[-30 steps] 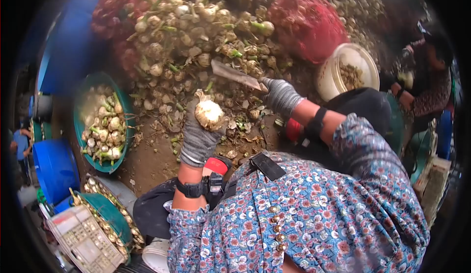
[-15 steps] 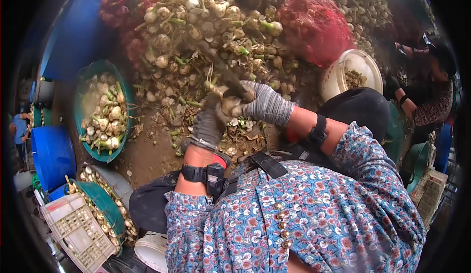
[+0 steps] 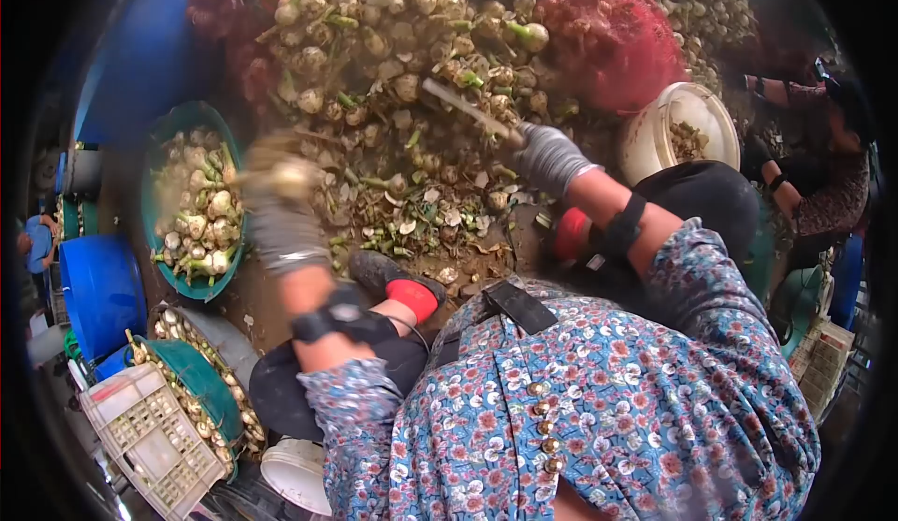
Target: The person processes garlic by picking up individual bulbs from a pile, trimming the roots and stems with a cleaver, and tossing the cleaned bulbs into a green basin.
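My left hand (image 3: 285, 222), in a grey glove and smeared by motion, is closed around a garlic bulb (image 3: 292, 179). It is just right of a green basin (image 3: 157, 208) that holds trimmed garlic bulbs. My right hand (image 3: 552, 159), gloved too, grips a knife (image 3: 465, 107) by its handle, with the blade pointing up and left over the heap. In front of both hands spreads a large pile of garlic (image 3: 393, 81) with stalks and roots. Cut stalk ends and skins (image 3: 421, 217) litter the ground nearer to me.
Red mesh sacks, one of them full (image 3: 613, 44), stand by the pile. A white bucket (image 3: 645, 142) with scraps leans near my right knee. To the left are a blue tub (image 3: 103, 287), a plastic crate (image 3: 154, 441) and more garlic containers. Another person (image 3: 823, 175) sits at the right.
My left hand has swung left with the garlic bulb, toward the green basin. My right hand has moved right with the knife, and the hands are now well apart.
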A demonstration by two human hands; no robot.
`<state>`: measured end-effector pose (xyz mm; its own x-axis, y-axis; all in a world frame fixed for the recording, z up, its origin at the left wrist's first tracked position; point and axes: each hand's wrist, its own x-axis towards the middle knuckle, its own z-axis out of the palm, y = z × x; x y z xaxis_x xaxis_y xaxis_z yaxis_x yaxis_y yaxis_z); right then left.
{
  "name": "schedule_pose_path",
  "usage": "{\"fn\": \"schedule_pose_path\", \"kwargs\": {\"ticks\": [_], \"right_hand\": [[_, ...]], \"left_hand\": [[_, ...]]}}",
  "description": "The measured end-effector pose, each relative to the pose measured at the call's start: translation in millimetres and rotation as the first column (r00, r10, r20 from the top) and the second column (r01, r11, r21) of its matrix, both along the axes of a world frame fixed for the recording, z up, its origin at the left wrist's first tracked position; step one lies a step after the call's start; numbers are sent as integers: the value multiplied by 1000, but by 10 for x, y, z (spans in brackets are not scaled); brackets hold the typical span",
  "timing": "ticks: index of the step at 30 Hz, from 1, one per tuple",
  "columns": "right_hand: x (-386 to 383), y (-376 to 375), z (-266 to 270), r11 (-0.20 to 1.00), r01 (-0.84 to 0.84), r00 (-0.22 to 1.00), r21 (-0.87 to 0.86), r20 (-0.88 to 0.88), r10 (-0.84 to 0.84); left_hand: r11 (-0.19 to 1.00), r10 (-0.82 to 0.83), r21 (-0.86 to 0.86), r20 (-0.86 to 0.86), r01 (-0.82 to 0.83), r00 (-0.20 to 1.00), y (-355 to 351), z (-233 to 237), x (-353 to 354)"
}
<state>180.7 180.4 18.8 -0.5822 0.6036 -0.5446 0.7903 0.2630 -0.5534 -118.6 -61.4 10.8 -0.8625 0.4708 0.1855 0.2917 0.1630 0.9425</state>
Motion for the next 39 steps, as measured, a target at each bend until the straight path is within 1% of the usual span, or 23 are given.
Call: {"fn": "schedule_pose_path", "kwargs": {"ticks": [1,2,3,4,5,6,7,8,11,13,14,15,16,19,20,21,23,26,32,34,36,38,39], "right_hand": [[-5,12,13,998,65,997,-26,-42,-66],[-21,-11,10,992,6,992,127,-123,10],[-47,-46,65,994,-15,991,104,-131,29],[-73,-100,125,996,-32,989,81,-140,43],[-85,-122,136,997,-44,988,57,-147,52],[-75,-117,46,991,-85,986,104,-135,98],[-101,-113,130,984,-132,987,124,-77,142],[-98,-111,122,987,-112,988,118,-92,123],[-151,-71,133,994,-97,994,45,-43,99],[-123,-73,117,999,-49,999,23,-6,49],[-56,-111,123,999,-11,1000,34,-19,11],[-93,-140,109,999,8,997,39,-74,-5],[-101,-93,-19,999,-44,997,-4,-61,44],[-222,-180,74,1000,-26,978,-12,-208,23],[-252,-194,37,999,-22,981,-46,-195,13],[-262,-205,32,979,37,974,-198,-210,-79],[-255,-209,-110,959,107,959,-261,-228,-169],[-294,-292,-70,967,48,930,-250,-342,-135],[-337,-427,231,942,-168,905,291,-335,264],[-236,-517,530,911,-172,897,375,-323,302],[-121,-506,433,875,-233,863,424,-325,387],[-120,-493,589,840,-324,869,436,-213,446],[-96,-494,539,814,-309,838,492,-263,478]], "left_hand": [[913,58,365,329,-183,943,-34,182,-269],[847,72,445,446,-291,892,-16,266,-455],[857,87,412,475,-309,876,39,177,-556],[889,95,352,488,-295,868,127,-22,-596],[981,73,143,355,-131,932,240,-342,-583],[980,11,-196,148,18,989,384,-687,-493],[848,-144,-521,-52,96,988,530,-1057,-363],[675,-291,-726,-100,130,952,637,-1456,-230],[249,-395,-964,-11,96,919,712,-2721,48],[110,-461,-992,8,66,888,780,-2020,516],[-190,-715,-969,247,159,654,848,-1825,615],[-320,-688,-917,398,238,607,849,-1664,683],[-166,-776,-974,225,154,589,671,-1994,669],[-74,-670,-986,160,149,725,467,-2324,659],[-35,-673,-999,52,38,738,383,-2237,706],[-251,-551,-953,285,169,784,434,-2583,610],[-172,-479,-951,308,256,822,564,-2512,762],[39,-457,-937,293,348,840,611,-2312,847],[438,-559,-772,167,461,812,641,-1944,839],[503,-694,-721,-7,477,720,520,-1877,887],[572,-785,-677,-288,464,548,421,-1836,939],[688,-725,-591,-526,422,445,416,-1782,877],[726,-687,-552,-575,409,445,382,-1713,824]]}}
